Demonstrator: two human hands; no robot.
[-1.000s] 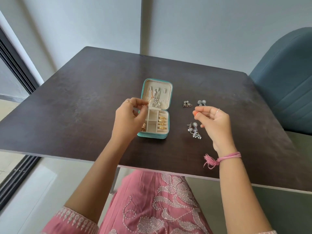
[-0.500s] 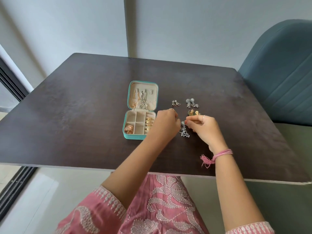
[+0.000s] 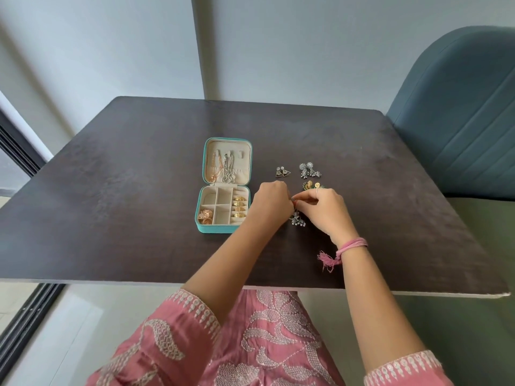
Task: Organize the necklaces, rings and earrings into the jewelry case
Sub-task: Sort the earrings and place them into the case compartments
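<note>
Both hands, left (image 3: pixel 271 203) & right (image 3: pixel 324 210), pinch a silver earring (image 3: pixel 297 218) w/ fingers, beside open jewelry case (image 3: pixel 223 229) mid-surface.

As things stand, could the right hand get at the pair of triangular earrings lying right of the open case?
Probably yes. The triangular earrings lie uncovered on the table, apart from the case, just beyond the right hand. Only bare tabletop lies between them. The right hand is busy, though: its fingertips pinch something small against the left hand.
</note>
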